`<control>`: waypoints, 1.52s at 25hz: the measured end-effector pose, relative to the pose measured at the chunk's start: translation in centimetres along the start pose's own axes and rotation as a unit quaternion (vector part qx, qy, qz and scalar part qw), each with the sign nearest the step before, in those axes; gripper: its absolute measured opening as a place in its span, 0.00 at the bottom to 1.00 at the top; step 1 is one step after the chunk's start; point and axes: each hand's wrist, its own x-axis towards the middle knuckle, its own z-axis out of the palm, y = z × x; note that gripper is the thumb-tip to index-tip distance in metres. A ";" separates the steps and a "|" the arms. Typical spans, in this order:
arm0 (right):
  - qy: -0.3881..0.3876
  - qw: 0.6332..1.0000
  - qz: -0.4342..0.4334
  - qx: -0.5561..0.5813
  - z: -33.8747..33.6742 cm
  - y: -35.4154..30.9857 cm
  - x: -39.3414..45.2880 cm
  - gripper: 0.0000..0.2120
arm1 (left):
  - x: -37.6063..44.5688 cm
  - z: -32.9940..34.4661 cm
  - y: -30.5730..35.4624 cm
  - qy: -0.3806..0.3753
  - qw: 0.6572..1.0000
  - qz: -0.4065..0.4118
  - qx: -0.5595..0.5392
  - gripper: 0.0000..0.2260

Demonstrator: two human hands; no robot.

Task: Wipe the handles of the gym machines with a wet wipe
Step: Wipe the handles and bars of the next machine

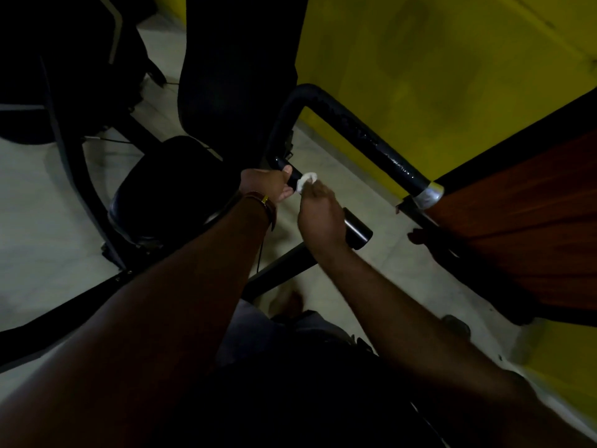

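A black machine handle (357, 229) runs from the frame joint down to its free end at the right of my hands. My left hand (268, 185) grips the bar near its upper part, thumb over it. My right hand (318, 213) lies over the handle's middle and pinches a small white wet wipe (306, 181) against the bar, between the two hands. The stretch of handle under my right hand is hidden. A second, curved black handle (355, 130) with a silver end cap (429, 195) arches above and to the right.
The machine's black back pad (239, 76) and round seat (168, 195) stand to the left. A yellow wall (452, 76) and a brown wooden panel (523, 237) close the right side. Black frame bars (58, 312) cross the pale floor. The room is dim.
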 end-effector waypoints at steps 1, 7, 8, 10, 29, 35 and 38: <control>0.018 0.999 -0.033 -0.018 0.2 0.5 -0.5 0.21 | -0.1 -0.1 0.1 -0.005 1.000 -0.001 0.001 0.09; 0.056 0.961 -0.223 -0.152 -0.8 4.4 -3.3 0.22 | -0.8 -0.5 0.3 -0.052 0.998 -0.030 -0.024 0.21; 0.019 0.970 -0.195 -0.142 -1.3 2.8 -1.9 0.21 | -0.7 -0.5 0.4 -0.058 0.997 -0.033 -0.033 0.21; 0.007 0.969 -0.199 -0.143 -1.3 2.1 -0.6 0.20 | -0.7 -0.6 0.5 -0.053 0.997 -0.036 -0.033 0.20; -0.375 0.701 0.253 0.552 -2.4 7.5 6.1 0.13 | 1.3 -0.5 -0.1 -0.062 0.997 -0.031 -0.016 0.10; -0.324 0.733 0.216 0.557 -2.5 6.7 6.8 0.11 | 1.6 -0.4 -0.1 -0.078 0.996 -0.034 -0.028 0.16; -0.138 0.935 0.032 0.326 -2.0 6.0 5.5 0.11 | 1.4 -0.8 0.4 -0.072 0.997 -0.016 -0.026 0.18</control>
